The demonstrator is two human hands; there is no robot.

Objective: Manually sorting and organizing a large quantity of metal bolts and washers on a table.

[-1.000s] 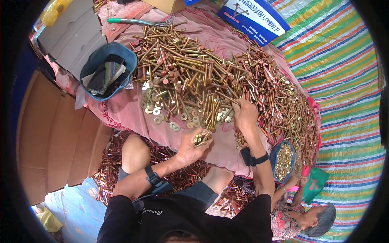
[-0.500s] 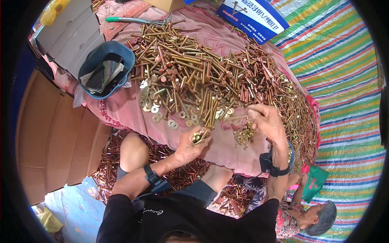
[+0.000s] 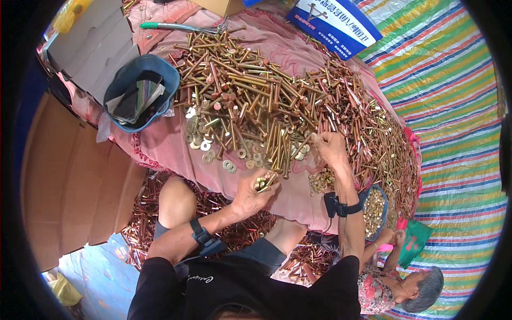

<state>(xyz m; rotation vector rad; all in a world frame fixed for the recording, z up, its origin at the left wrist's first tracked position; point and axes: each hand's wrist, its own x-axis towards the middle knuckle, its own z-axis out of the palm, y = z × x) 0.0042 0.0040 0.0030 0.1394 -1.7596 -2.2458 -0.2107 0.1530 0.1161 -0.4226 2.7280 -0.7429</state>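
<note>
From my end, I see the wearer's left hand curled firmly around a bunch of brass-coloured metal bolts, above the near part of a faded pink cloth. The right hand has its thumb and fingertips close together beside the metal parts; I cannot tell whether they pinch one.

Beyond both hands spreads a tangled heap of long, golden-brown bolts, crossing at all angles and crowding the reach. Flat, round, silvery washers lie along its near edge, some partly covered by bolts. Small brass-coloured nuts are scattered just below the right hand, and a blue plastic tub of similar pieces sits beside the right forearm, which passes close to it.

Over to the left I have a dark-blue, rounded plastic basin with dark, flat items inside. A blue-and-white printed carton stands past the heap; a co-worker in a floral top is at lower right.
</note>
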